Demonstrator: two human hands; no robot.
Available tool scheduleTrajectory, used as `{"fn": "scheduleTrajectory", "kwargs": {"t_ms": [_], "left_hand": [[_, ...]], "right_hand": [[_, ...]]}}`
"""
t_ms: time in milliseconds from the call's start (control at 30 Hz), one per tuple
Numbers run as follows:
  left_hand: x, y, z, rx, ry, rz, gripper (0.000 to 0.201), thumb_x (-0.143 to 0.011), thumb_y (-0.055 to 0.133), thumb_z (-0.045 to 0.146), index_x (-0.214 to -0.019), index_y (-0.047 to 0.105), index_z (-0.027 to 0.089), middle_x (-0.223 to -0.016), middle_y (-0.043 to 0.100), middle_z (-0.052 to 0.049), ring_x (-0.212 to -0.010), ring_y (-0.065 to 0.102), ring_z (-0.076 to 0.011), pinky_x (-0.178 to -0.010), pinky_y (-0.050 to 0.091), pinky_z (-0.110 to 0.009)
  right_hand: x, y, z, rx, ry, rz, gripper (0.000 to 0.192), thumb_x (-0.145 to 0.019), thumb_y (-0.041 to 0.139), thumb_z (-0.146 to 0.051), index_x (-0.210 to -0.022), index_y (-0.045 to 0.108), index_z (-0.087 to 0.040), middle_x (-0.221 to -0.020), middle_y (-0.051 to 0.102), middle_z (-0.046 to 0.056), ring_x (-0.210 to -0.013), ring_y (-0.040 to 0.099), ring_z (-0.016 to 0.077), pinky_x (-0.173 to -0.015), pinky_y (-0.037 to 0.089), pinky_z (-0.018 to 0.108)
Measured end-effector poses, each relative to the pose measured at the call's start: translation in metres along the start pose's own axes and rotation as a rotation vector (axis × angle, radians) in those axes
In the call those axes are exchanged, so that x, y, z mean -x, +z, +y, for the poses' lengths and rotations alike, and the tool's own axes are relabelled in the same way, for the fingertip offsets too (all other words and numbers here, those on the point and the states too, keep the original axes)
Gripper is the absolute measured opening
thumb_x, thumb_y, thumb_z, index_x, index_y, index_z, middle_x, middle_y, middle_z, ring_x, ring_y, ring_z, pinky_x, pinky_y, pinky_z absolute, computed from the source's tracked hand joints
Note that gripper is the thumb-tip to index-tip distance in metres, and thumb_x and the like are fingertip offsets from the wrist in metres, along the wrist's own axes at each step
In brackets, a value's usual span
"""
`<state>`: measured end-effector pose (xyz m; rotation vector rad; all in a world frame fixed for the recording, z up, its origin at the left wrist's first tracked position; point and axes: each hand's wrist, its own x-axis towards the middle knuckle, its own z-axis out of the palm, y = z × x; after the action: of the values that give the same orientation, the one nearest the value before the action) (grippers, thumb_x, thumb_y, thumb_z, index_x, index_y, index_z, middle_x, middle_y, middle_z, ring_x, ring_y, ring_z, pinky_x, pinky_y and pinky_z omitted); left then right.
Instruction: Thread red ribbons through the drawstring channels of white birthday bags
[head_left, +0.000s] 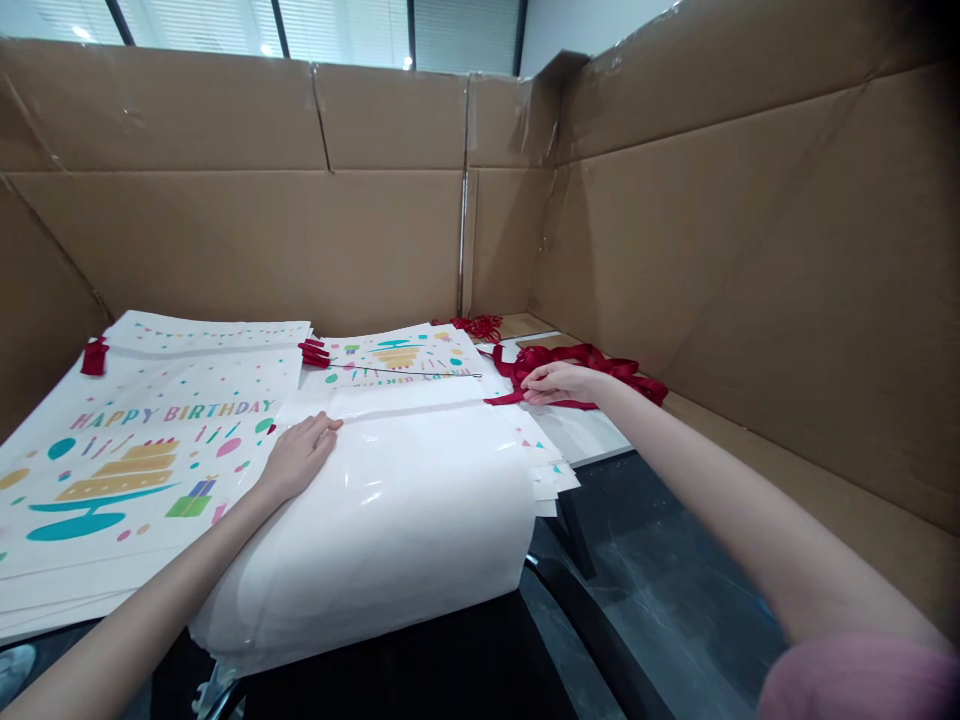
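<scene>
My left hand [298,455] lies flat, fingers together, on a thick stack of glossy white sheets [405,500] that curves down over the table's near edge. My right hand [559,381] reaches far right and pinches a red ribbon [581,362] from a loose heap of ribbons. A thin black wire or needle [405,372] lies across a printed birthday bag [401,358] behind the white stack.
A pile of flat "HAPPY BIRTHDAY" bags [150,440] with red ribbon handles [94,356] lies at the left. More red ribbon [480,325] sits in the far corner. Tall cardboard walls [750,250] enclose the table on all sides. Dark floor [660,600] shows at the lower right.
</scene>
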<state>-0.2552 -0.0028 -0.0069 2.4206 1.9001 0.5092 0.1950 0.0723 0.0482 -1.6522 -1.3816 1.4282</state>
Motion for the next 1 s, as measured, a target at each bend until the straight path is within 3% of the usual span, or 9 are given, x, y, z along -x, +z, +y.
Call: {"fn": "scheduleTrajectory", "kwargs": {"t_ms": [200, 333, 467, 600, 667, 800, 867, 1000], "left_hand": [[0.003, -0.007, 0.009, 0.016, -0.021, 0.008, 0.044, -0.09, 0.026, 0.038, -0.112, 0.06, 0.02, -0.125, 0.06, -0.007, -0.125, 0.045, -0.0267, -0.098, 0.038, -0.039], [0.002, -0.005, 0.006, 0.008, -0.028, 0.007, 0.046, -0.09, 0.026, 0.039, -0.114, 0.06, 0.02, -0.127, 0.058, -0.007, -0.126, 0.044, -0.0281, -0.099, 0.038, -0.041], [0.0, 0.001, -0.001, 0.004, -0.019, 0.014, 0.046, -0.089, 0.027, 0.04, -0.114, 0.06, 0.021, -0.128, 0.058, -0.007, -0.126, 0.044, -0.0288, -0.099, 0.038, -0.042], [-0.001, 0.002, -0.004, -0.007, 0.001, 0.01, 0.046, -0.09, 0.026, 0.04, -0.115, 0.059, 0.02, -0.127, 0.058, -0.008, -0.127, 0.043, -0.0285, -0.099, 0.038, -0.041], [-0.001, 0.001, -0.003, -0.008, 0.004, 0.013, 0.046, -0.09, 0.026, 0.04, -0.114, 0.059, 0.019, -0.126, 0.059, -0.007, -0.125, 0.046, -0.0283, -0.099, 0.038, -0.04], [0.001, -0.001, 0.002, 0.005, -0.006, 0.034, 0.044, -0.089, 0.027, 0.039, -0.112, 0.061, 0.02, -0.124, 0.061, -0.007, -0.122, 0.048, -0.0278, -0.098, 0.039, -0.039], [0.002, -0.003, 0.003, 0.008, -0.012, 0.036, 0.044, -0.089, 0.028, 0.039, -0.112, 0.061, 0.021, -0.123, 0.061, -0.006, -0.123, 0.048, -0.0273, -0.099, 0.039, -0.039], [0.002, -0.003, 0.005, 0.014, -0.021, 0.037, 0.044, -0.089, 0.027, 0.038, -0.112, 0.061, 0.022, -0.122, 0.061, -0.005, -0.12, 0.05, -0.0265, -0.098, 0.039, -0.038]], "right_hand": [[0.02, -0.024, 0.007, -0.007, 0.005, -0.145, 0.026, -0.066, 0.075, -0.009, -0.089, 0.063, -0.013, -0.09, 0.071, 0.009, -0.089, 0.069, 0.0175, -0.086, 0.055, 0.023], [0.045, -0.039, 0.017, 0.102, -0.038, -0.198, 0.035, -0.056, 0.082, -0.017, -0.085, 0.063, -0.016, -0.084, 0.071, 0.006, -0.086, 0.069, 0.0182, -0.082, 0.056, 0.025], [0.069, -0.044, 0.022, 0.345, 0.059, -0.249, 0.038, -0.058, 0.082, -0.031, -0.086, 0.063, -0.013, -0.071, 0.069, 0.007, -0.062, 0.066, 0.0143, -0.057, 0.055, 0.019], [0.08, -0.047, 0.022, 0.518, 0.113, -0.274, 0.042, -0.066, 0.075, -0.04, -0.095, 0.063, -0.012, -0.052, 0.06, 0.003, -0.04, 0.054, 0.01, -0.036, 0.04, 0.016], [0.079, -0.048, 0.022, 0.487, 0.057, -0.273, 0.045, -0.066, 0.075, -0.034, -0.102, 0.061, -0.013, -0.059, 0.063, 0.003, -0.042, 0.055, 0.009, -0.039, 0.041, 0.015], [0.064, -0.04, 0.02, 0.329, -0.092, -0.199, 0.064, -0.059, 0.08, -0.023, -0.117, 0.053, -0.019, -0.107, 0.066, 0.01, -0.075, 0.068, 0.0155, -0.067, 0.056, 0.023], [0.051, -0.029, 0.018, 0.272, -0.115, -0.142, 0.056, -0.063, 0.078, -0.026, -0.113, 0.054, -0.017, -0.108, 0.065, 0.012, -0.081, 0.069, 0.0186, -0.072, 0.057, 0.027], [0.016, -0.005, 0.013, 0.14, -0.135, -0.055, 0.039, -0.067, 0.076, -0.023, -0.1, 0.057, -0.014, -0.091, 0.07, 0.012, -0.076, 0.069, 0.0193, -0.07, 0.058, 0.026]]}}
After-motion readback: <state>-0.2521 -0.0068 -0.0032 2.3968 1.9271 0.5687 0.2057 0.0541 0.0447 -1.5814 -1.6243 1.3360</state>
